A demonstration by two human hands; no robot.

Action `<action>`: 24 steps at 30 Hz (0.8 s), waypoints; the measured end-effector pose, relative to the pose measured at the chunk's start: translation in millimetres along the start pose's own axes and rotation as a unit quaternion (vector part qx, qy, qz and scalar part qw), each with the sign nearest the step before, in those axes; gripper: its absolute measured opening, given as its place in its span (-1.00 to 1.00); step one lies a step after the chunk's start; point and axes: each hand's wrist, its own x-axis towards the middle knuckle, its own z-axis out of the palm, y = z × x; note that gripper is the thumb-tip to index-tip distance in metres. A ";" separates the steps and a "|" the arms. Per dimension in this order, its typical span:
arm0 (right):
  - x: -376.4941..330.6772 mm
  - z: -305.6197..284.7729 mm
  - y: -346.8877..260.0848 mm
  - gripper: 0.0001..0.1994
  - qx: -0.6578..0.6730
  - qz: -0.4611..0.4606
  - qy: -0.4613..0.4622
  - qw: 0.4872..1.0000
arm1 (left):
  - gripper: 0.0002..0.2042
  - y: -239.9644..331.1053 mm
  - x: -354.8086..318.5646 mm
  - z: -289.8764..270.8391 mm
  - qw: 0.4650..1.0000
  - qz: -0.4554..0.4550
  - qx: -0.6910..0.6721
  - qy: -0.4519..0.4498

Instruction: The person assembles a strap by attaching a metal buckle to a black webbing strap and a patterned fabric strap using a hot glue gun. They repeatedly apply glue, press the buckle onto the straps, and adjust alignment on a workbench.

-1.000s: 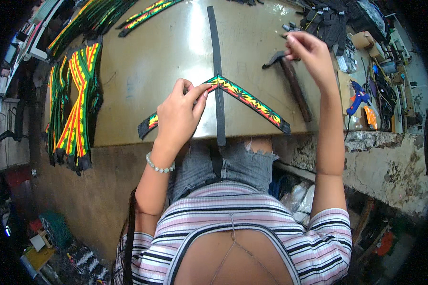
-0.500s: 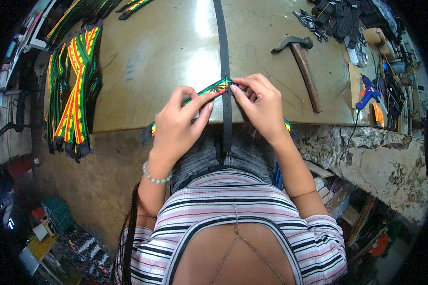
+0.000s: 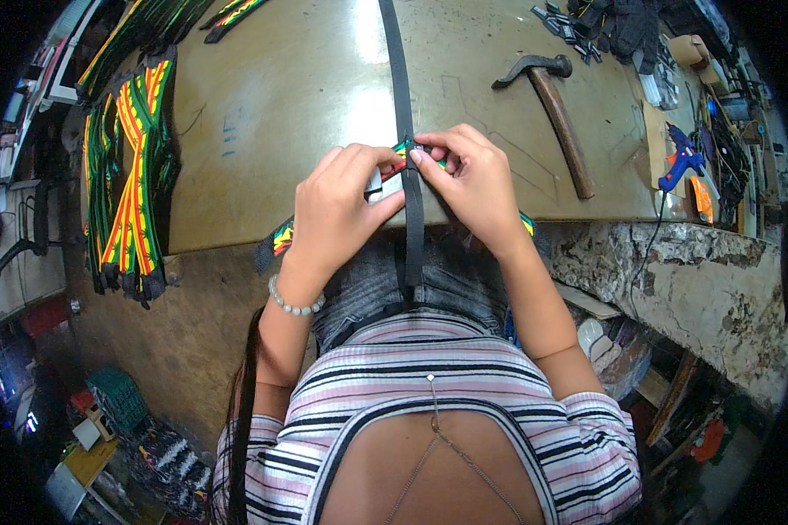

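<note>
A patterned strap (image 3: 397, 166) in green, yellow, red and black crosses a long black strap (image 3: 398, 83) at the table's front edge. My left hand (image 3: 341, 201) pinches the patterned strap left of the crossing. A small pale object shows beside its fingers, too covered to name. My right hand (image 3: 477, 179) grips the same strap just right of the crossing, thumb and forefinger pressed at a small dark piece. The black strap runs from the far side down over my lap. Ends of the patterned strap (image 3: 283, 236) show beyond both wrists.
Bundles of patterned straps (image 3: 136, 175) hang over the table's left edge. A hammer (image 3: 559, 122) lies to the right. Farther right are a blue glue gun (image 3: 681, 162) with its cord, black straps (image 3: 626, 35) and small dark clips (image 3: 569, 28). A rough stone ledge (image 3: 692, 289) adjoins the table.
My left hand's fingers have moved closer to the crossing and cover more of the patterned strap. My right hand keeps its pinch. The whole view has shifted slightly.
</note>
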 end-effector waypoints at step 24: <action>35.1 -29.0 -13.5 -0.76 -0.030 -0.088 -0.170 0.981 | -0.71 0.5 19.9 3.6 0.985 -0.170 -0.033 -0.021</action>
